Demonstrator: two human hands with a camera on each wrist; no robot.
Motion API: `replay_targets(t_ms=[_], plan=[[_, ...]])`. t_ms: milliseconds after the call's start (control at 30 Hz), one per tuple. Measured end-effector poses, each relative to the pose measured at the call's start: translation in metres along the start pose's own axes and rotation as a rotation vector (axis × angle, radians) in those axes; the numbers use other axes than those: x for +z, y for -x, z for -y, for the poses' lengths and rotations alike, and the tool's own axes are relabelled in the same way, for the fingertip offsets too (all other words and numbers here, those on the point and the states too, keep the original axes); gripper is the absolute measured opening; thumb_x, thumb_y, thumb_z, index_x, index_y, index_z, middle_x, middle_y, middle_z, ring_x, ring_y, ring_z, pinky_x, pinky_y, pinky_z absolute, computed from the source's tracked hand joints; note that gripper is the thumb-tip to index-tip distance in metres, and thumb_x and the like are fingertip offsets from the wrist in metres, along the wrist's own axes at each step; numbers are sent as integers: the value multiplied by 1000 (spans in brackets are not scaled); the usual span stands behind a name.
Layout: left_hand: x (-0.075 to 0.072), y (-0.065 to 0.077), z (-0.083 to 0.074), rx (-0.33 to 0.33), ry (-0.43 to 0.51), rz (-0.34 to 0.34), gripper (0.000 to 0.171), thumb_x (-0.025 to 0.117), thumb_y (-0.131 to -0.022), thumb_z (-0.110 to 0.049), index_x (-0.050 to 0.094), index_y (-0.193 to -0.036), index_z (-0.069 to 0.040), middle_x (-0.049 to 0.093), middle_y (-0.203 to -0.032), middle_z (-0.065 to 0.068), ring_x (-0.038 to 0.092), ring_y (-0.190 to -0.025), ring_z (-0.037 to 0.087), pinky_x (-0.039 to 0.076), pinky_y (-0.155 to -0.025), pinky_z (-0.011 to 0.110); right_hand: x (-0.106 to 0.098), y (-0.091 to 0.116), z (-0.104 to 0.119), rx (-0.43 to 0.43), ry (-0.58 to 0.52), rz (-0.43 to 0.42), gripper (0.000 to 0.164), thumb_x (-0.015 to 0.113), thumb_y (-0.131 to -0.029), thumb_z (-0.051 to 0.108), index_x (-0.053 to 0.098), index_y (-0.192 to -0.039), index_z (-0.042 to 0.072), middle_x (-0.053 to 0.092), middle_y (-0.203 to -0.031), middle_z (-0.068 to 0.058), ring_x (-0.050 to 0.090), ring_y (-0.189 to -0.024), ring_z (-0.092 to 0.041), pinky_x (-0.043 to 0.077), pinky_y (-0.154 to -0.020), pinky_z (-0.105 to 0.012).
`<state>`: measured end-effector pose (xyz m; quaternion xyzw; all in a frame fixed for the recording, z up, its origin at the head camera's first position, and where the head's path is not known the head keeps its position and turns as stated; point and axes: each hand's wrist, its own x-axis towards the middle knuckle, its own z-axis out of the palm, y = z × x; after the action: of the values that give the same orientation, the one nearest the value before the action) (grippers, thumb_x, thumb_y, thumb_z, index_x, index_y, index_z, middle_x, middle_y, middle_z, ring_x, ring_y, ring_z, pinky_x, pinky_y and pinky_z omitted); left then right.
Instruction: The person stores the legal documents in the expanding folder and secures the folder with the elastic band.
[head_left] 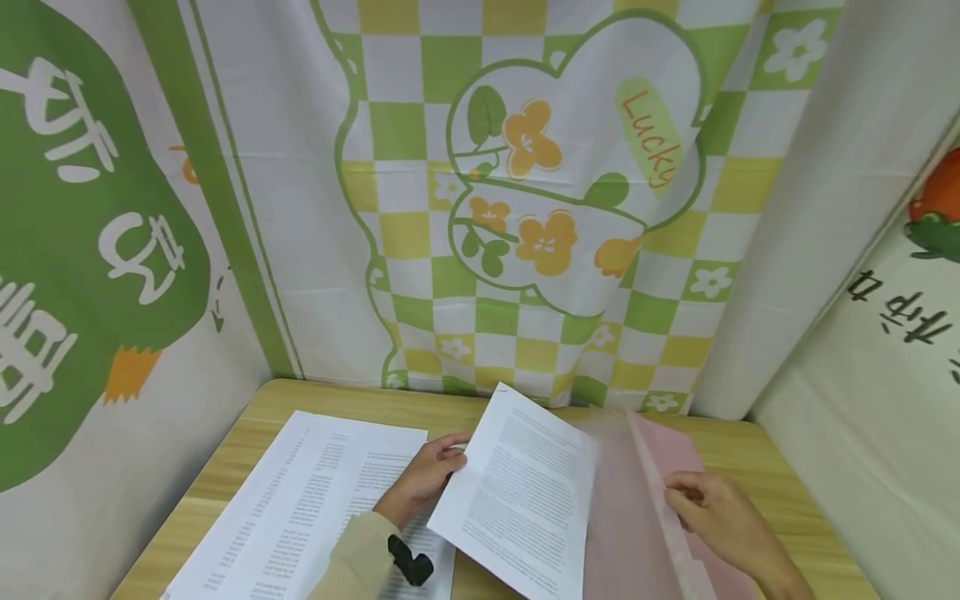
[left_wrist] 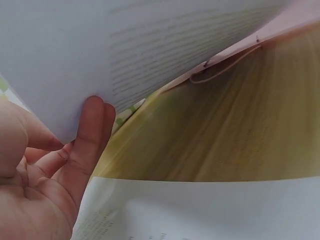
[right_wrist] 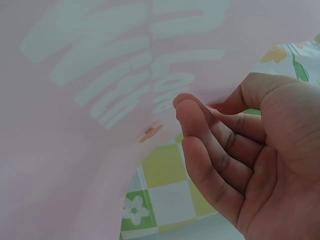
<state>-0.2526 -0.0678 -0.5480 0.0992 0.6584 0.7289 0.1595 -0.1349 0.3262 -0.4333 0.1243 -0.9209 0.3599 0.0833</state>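
A printed sheet of paper [head_left: 525, 492], possibly several together, is held tilted above the table by my left hand [head_left: 431, 471], which pinches its left edge. The left wrist view shows the thumb and fingers at the corner of the paper [left_wrist: 55, 65]. To the right, a pink translucent folder [head_left: 622, 517] stands partly open. My right hand [head_left: 712, 512] pinches the edge of its cover. In the right wrist view, white lettering and a small orange button show on the folder [right_wrist: 75, 160]. The paper's right edge lies against or inside the folder; I cannot tell which.
Other printed sheets [head_left: 300, 500] lie flat on the wooden table [head_left: 225, 467] at the left, under my left forearm. A black strap piece [head_left: 410, 562] sits on the left sleeve. A patterned cloth [head_left: 525, 208] hangs behind the table, with more cloth at both sides.
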Motion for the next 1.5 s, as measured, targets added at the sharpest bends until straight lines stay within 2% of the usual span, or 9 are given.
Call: replay_targets(t_ms=[100,367,533,667,833,1133,1500], plan=[[0,-2,-2,13,-17,-9,43,52,-104,0,49,-146,9,70,-110,16,68,-88,18,56,-71,29,-1,1,1,5,3,-1,18,63,-98,4,68,-86,16,50,-61,13,49,-56,-3,40,-51,-25],[6,-6,-7,2,-46,7,41,51,-105,-2,52,-145,7,70,-111,17,70,-87,21,58,-69,32,1,1,2,-9,1,8,26,63,-98,2,63,-79,20,48,-59,14,47,-53,-4,40,-49,-24],[10,-6,-8,-14,-54,-12,40,50,-105,-2,53,-144,7,69,-108,15,69,-85,20,58,-68,30,1,1,1,1,-15,1,21,63,-98,3,67,-84,17,50,-61,12,49,-55,-4,41,-50,-24],[13,-6,-4,0,-50,-32,40,51,-105,-1,53,-143,7,70,-106,14,68,-84,18,56,-68,29,2,1,0,19,-23,3,18,63,-98,3,69,-87,15,51,-62,12,50,-57,-4,42,-51,-24],[18,-4,0,0,1,-43,40,51,-104,0,51,-143,8,70,-107,12,67,-83,16,55,-67,27,3,1,-1,11,-20,-9,16,64,-98,2,70,-88,13,52,-62,13,50,-57,-3,43,-52,-25],[28,3,2,-34,90,14,45,54,-103,0,47,-148,1,70,-112,14,69,-89,19,58,-71,32,5,0,-2,7,-16,-15,18,64,-97,2,69,-87,15,51,-61,13,50,-56,-3,41,-51,-24],[46,10,4,-94,101,80,57,56,-98,5,43,-154,-5,69,-116,14,70,-91,22,60,-75,34,6,0,1,46,-14,-3,13,63,-98,3,71,-91,11,54,-63,11,51,-57,-4,43,-54,-24]])
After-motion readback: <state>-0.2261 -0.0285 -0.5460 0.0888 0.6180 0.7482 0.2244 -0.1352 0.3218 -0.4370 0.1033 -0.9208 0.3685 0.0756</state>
